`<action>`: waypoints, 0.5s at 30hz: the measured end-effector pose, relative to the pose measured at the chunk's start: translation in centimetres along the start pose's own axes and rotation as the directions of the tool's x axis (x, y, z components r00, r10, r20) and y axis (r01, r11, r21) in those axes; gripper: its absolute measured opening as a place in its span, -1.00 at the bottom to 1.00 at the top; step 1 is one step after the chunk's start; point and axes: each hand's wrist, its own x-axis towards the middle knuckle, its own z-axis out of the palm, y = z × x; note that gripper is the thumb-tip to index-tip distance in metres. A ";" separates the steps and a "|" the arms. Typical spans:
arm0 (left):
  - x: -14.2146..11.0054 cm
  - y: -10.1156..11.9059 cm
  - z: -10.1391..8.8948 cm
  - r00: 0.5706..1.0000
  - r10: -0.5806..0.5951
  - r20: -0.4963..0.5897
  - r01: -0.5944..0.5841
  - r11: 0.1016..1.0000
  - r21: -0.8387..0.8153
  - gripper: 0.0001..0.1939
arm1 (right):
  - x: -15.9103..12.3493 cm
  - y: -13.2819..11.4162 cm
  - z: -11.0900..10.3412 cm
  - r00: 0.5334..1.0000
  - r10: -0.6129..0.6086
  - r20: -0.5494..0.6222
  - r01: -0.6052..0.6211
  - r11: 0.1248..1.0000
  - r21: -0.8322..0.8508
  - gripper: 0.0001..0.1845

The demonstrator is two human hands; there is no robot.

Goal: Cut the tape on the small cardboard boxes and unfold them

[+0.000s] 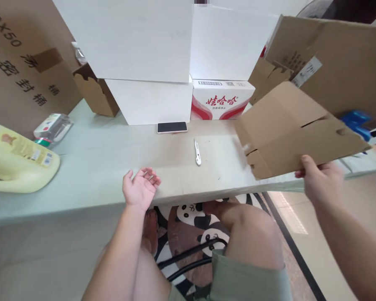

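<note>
My right hand grips the lower edge of a brown piece of cardboard, creased and with cut slots, and holds it up over the right side of the table. Palm up, my left hand rests by the table's front edge with its fingers loosely curled and apart, holding nothing. A white utility knife lies on the table between the two hands. Behind it, a phone lies flat with a dark screen.
White boxes stand at the back, beside a red-and-white carton. On the left are a yellow jug, a clear bottle, a small brown box and a large printed carton. More cardboard leans at right, near a blue object.
</note>
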 end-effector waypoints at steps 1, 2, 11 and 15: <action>0.0 0.1 -0.1 1.000 -0.002 0.007 0.002 1.000 -0.006 -0.61 | 1.1 -0.8 -0.4 1.000 -0.010 0.024 0.013 0.990 -0.140 -0.63; 0.0 0.2 -0.2 1.000 -0.002 0.010 0.002 1.000 -0.013 -0.62 | 2.2 -1.8 -0.4 0.999 -0.028 0.031 0.034 0.977 -0.210 -0.61; 0.0 1.1 -0.7 1.000 0.022 -0.008 -0.022 0.999 -0.035 -0.62 | 9.6 -9.4 8.6 0.946 -0.171 0.277 0.245 0.934 -0.261 -0.58; 0.5 0.9 -0.6 0.996 0.052 -0.073 -0.050 0.998 0.032 -0.63 | -1.9 -6.4 10.5 0.694 -0.299 0.655 0.402 0.916 -0.007 -0.81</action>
